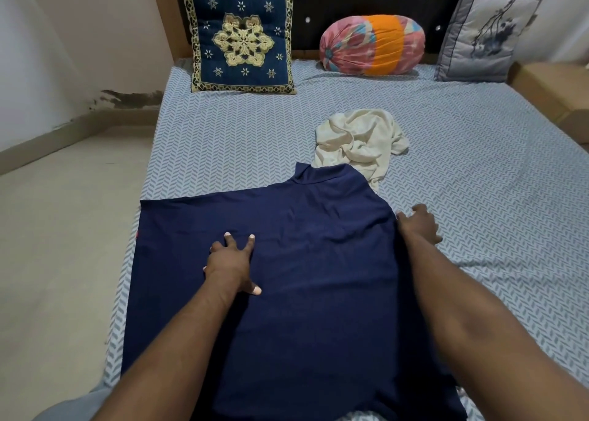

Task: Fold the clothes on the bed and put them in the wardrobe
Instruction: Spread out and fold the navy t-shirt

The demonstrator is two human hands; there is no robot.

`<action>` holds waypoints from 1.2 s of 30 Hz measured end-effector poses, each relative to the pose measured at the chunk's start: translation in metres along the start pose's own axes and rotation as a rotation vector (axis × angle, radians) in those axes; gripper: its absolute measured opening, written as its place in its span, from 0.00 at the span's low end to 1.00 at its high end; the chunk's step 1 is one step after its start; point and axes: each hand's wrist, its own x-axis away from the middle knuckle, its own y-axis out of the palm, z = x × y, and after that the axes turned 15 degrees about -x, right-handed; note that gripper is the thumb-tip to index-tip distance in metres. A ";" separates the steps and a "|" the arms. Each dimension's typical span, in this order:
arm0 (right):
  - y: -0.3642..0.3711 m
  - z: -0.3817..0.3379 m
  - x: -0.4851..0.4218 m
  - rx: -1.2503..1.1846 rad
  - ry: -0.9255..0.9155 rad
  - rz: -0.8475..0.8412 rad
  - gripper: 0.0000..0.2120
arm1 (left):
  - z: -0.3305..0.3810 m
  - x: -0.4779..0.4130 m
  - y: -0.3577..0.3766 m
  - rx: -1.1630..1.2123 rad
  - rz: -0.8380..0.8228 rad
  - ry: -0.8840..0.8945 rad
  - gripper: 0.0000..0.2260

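The navy shirt [318,277] lies flat on the bed [478,165], under both forearms. The left hand [231,261] presses on it, fingers spread. The right hand [419,224] rests palm down at its right edge, fingers loose. Beyond the hands lies a crumpled white garment [360,140], and further off are cushions [242,38].

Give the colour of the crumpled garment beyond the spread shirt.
Plain cream: the crumpled garment, seen clearly in the head view.

Pale wall [63,38] on the left, dark stain [127,98] low on it. Beige floor [63,245] beside the bed [478,165] in its grey herringbone sheet. Against the dark studded headboard [350,3]: blue patterned cushion [242,38], pink-and-orange bolster [373,42], grey cushion [487,33].
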 end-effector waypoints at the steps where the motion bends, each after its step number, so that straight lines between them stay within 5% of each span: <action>1: -0.004 0.007 0.002 0.007 0.021 -0.020 0.21 | 0.000 0.000 0.000 0.002 0.002 -0.001 0.58; 9: -0.051 0.088 0.059 -0.040 0.219 0.005 0.39 | 0.008 0.019 0.006 0.114 0.014 -0.062 0.53; 14: -0.069 0.106 0.098 -0.094 0.075 -0.237 0.22 | 0.018 0.058 0.031 0.027 0.300 -0.093 0.36; 17: -0.081 0.108 0.107 -0.222 0.009 -0.180 0.15 | 0.029 0.084 0.051 0.033 0.453 -0.079 0.28; 20: -0.084 0.126 0.095 -0.392 0.084 -0.097 0.20 | 0.032 0.104 0.071 0.093 0.511 -0.061 0.22; 22: -0.082 0.146 0.090 -0.326 0.202 -0.233 0.30 | 0.029 0.118 0.083 0.120 0.504 -0.031 0.20; 24: -0.090 0.148 0.110 -0.198 0.244 -0.347 0.26 | 0.024 0.129 0.091 0.172 0.454 0.002 0.19; 28: -0.100 0.162 0.150 0.084 0.110 -0.220 0.15 | 0.010 0.152 0.110 0.259 0.343 0.111 0.15; 31: -0.101 0.171 0.180 0.087 -0.051 -0.072 0.20 | -0.006 0.166 0.125 0.262 0.276 0.192 0.14; 36: -0.093 0.176 0.237 0.126 -0.667 -0.320 0.14 | -0.029 0.199 0.137 0.222 0.162 0.243 0.24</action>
